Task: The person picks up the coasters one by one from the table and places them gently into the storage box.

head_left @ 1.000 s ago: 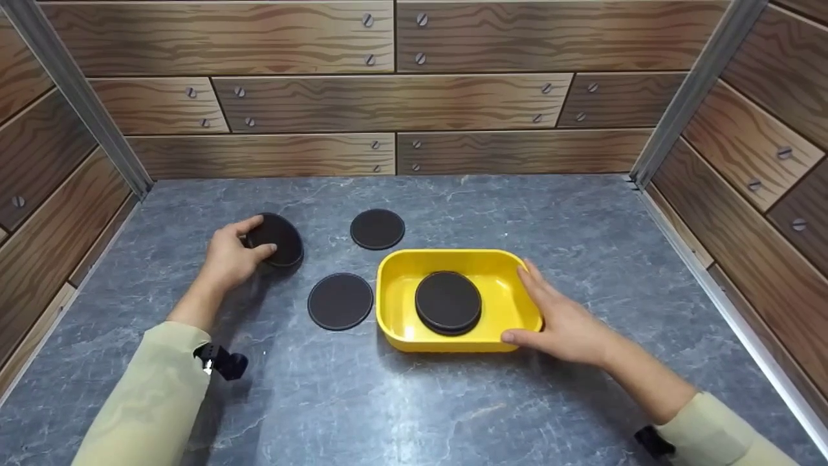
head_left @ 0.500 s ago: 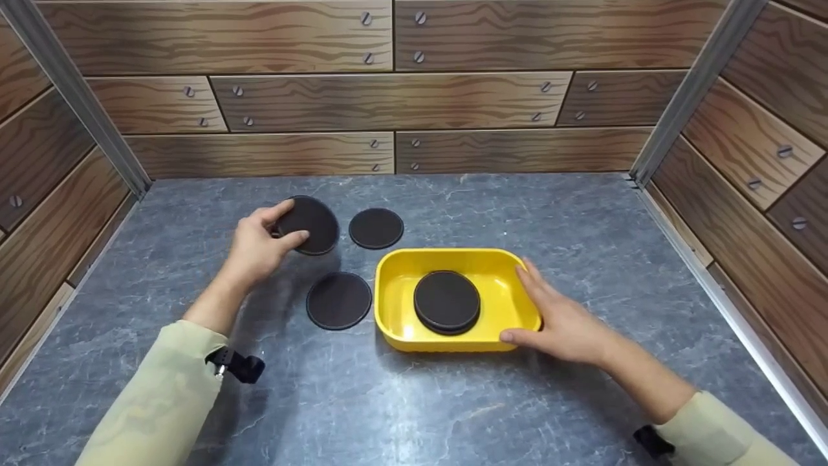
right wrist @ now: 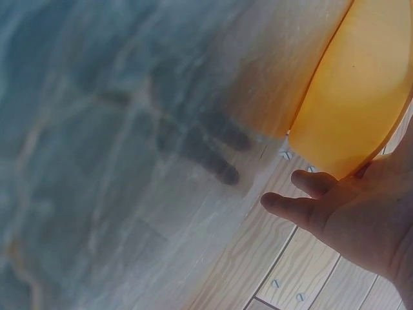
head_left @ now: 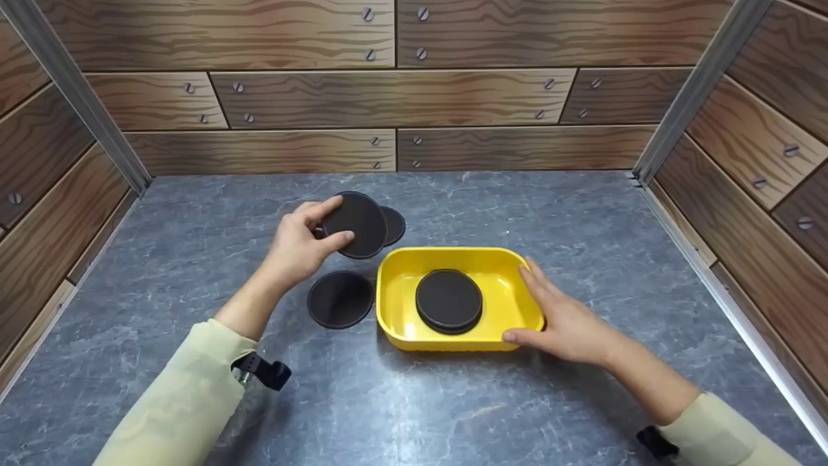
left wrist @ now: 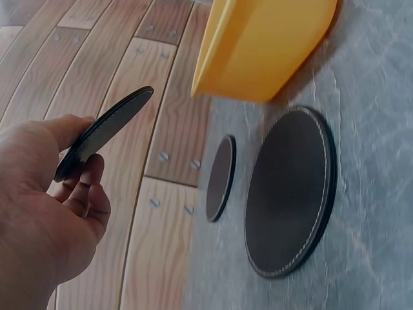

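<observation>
Carried rightward and lifted since a second ago: held black coaster [head_left: 355, 224], formerly low over the countertop's left part, now in the air just past the yellow tray's far-left corner and partly covering the far coaster [head_left: 392, 225] from the head view.

Held black coaster: round, thin, dark, tilted; pinched at its left edge by the left hand [head_left: 299, 247], thumb on the near face and fingers behind. The left wrist view shows it edge-on [left wrist: 105, 131] between the thumb and curled fingers of that hand [left wrist: 48, 213].

Far coaster: flat on the grey marbled countertop [head_left: 453, 401], towards its back edge, just beyond the tray; seen at a steep angle in the left wrist view [left wrist: 220, 179].

Near coaster [head_left: 340, 299]: flat on the countertop, just beside the tray's left wall, below the left hand; stitched rim visible in the left wrist view [left wrist: 291, 192].

Yellow tray [head_left: 401, 323]: rectangular, rounded corners, mid-countertop; its outer wall also shows in both wrist views [left wrist: 264, 45] [right wrist: 361, 103].

Coaster in tray [head_left: 449, 301]: lying on the tray floor, centred.

Right hand [head_left: 565, 321]: fingers straight and slightly spread, resting against the tray's right wall, gripping nothing; well apart from the held coaster, with the tray between. The right wrist view shows its fingers [right wrist: 303, 206] extended beside the tray.

Surround: wood-patterned panels [head_left: 388, 97] behind and at both sides of the countertop.
</observation>
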A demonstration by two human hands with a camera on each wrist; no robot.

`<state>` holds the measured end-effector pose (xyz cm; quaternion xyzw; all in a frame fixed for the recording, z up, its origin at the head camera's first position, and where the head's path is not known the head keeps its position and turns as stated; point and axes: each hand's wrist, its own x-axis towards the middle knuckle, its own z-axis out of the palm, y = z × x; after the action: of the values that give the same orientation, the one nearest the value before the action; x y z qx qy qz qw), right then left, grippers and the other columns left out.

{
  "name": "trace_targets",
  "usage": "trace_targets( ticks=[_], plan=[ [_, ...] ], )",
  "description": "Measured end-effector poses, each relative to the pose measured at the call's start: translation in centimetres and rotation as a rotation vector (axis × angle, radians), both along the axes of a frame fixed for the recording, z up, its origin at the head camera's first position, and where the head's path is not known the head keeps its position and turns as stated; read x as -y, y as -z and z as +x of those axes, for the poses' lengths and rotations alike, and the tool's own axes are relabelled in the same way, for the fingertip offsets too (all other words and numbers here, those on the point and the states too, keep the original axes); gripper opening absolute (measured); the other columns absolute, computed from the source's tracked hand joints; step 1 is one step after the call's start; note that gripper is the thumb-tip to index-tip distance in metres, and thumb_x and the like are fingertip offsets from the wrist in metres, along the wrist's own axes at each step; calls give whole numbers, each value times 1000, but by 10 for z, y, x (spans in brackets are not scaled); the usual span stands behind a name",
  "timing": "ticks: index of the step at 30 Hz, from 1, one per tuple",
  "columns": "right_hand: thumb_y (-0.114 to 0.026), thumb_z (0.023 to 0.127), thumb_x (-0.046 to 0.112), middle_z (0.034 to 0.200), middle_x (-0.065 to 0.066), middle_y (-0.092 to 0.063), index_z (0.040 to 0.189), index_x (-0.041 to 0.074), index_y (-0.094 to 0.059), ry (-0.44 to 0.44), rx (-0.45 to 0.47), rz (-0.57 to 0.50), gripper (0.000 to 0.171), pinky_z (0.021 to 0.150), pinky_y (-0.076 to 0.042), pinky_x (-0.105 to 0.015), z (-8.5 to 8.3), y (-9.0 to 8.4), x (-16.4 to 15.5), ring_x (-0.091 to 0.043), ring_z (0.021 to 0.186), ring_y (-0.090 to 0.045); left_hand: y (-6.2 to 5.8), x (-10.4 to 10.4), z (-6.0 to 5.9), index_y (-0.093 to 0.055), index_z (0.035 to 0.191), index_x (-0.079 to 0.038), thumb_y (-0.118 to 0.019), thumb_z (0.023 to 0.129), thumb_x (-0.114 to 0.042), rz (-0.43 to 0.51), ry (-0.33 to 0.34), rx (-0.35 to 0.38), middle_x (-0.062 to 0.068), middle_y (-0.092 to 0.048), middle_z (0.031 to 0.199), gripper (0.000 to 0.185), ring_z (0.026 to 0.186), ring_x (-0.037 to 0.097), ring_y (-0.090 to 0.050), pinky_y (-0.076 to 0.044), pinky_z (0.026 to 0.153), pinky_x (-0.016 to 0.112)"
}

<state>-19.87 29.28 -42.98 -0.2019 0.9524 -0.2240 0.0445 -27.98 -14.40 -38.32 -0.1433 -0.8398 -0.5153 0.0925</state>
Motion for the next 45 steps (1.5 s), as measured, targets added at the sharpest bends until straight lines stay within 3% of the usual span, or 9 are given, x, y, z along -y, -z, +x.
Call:
trace_targets(
  ticks=[14, 22, 28, 37, 45],
  plan=[
    [-74, 91, 66, 177, -13, 1, 171, 6, -12, 6, 4, 6, 117, 113, -36, -70, -3, 2, 1, -54, 147, -36, -3, -27, 7, -60, 151, -8, -83, 94, -14, 24, 98, 32, 13, -64, 134, 61, 98, 23, -61, -52, 79, 24],
    [-73, 91, 67, 176, -14, 1, 171, 7, -10, 11, 2, 16, 118, 111, -37, -72, -2, 0, 1, -56, 146, -37, 4, -55, 7, -62, 149, -5, -85, 91, -12, 24, 165, -5, 15, -65, 136, 63, 113, 24, -64, -54, 92, 31],
    [-74, 91, 66, 177, -13, -1, 171, 6, -13, 6, -2, 6, 117, 114, -36, -70, -2, 1, 1, -53, 149, -35, 10, -74, 8, -61, 148, -5, -86, 90, -15, -30, 213, -11, 15, -65, 136, 64, 116, 26, -61, -51, 97, 36],
    [-74, 91, 67, 176, -14, -1, 171, 6, -12, 2, -12, 7, 118, 113, -35, -70, -1, 1, 1, -54, 149, -34, 16, -94, 13, -60, 151, -8, -86, 91, -20, -146, 331, 59, 10, -64, 141, 66, 124, 22, -59, -46, 110, 37],
    [-75, 91, 65, 176, -16, -2, 171, 7, -12, 5, -18, 12, 117, 111, -37, -71, -2, 1, 1, -56, 146, -37, 23, -105, 18, -58, 152, -8, -86, 92, -21, -264, 385, 70, 11, -64, 137, 67, 124, 24, -60, -47, 111, 39]
  ],
)
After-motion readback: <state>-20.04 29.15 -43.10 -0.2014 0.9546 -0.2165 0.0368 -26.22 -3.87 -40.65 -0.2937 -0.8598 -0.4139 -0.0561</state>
